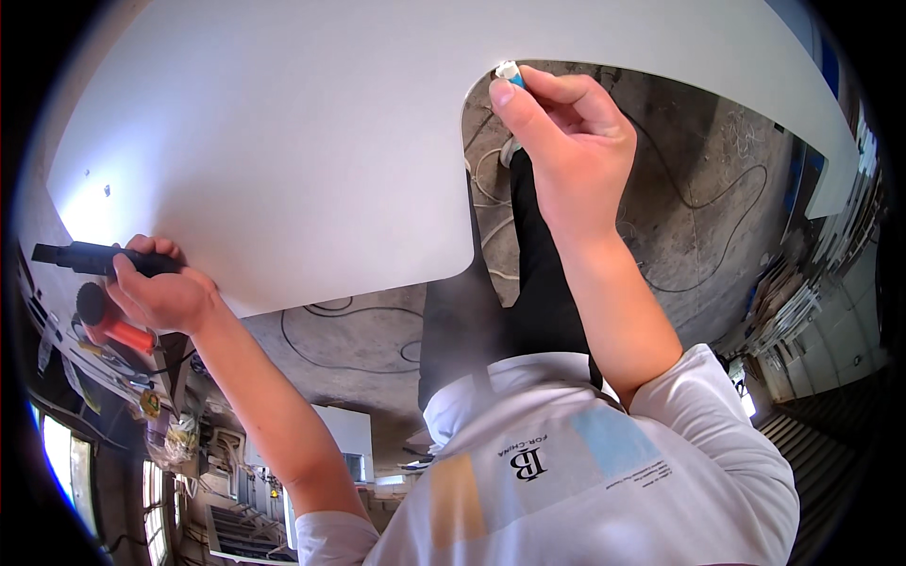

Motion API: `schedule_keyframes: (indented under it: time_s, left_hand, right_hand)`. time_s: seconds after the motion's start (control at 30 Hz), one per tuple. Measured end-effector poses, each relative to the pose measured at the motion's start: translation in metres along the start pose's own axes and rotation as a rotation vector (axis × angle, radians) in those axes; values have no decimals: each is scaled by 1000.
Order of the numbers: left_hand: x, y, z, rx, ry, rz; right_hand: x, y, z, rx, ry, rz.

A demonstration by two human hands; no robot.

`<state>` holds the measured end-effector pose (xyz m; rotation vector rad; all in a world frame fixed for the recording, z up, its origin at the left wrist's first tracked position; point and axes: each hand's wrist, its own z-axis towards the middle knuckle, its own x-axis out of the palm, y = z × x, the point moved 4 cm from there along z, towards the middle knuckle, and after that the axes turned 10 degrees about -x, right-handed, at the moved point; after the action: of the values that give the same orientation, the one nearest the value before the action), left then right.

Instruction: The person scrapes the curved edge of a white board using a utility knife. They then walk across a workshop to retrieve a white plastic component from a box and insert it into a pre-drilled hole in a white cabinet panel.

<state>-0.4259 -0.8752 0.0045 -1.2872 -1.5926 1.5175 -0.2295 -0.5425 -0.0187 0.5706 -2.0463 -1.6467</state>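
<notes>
A large white panel with a rounded cut-out lies in front of me. My right hand pinches a small white-and-blue piece between thumb and fingers, right at the far-left corner of the cut-out. What kind of piece it is I cannot make out. At the panel's near-left edge, my left hand is wrapped round a long black tool, whose narrow end points left. Its exact kind is not clear. A few small dark specks show on the brightly lit left part of the panel.
Beside my left hand is an orange tool with a round black head, with more hand tools around it. Cables trail over the concrete floor. Stacked sheets stand at the right.
</notes>
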Motion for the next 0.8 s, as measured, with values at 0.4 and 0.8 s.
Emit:
schedule_keyframes:
  time_s: [0.4,0.8]
  left_hand:
    - [-2,2,3,3,-1,-19]
    - [0,1,3,12,-16,8]
  right_hand:
    - [2,2,1,61,190,-101]
    - [1,-1,-17,57,209,-153]
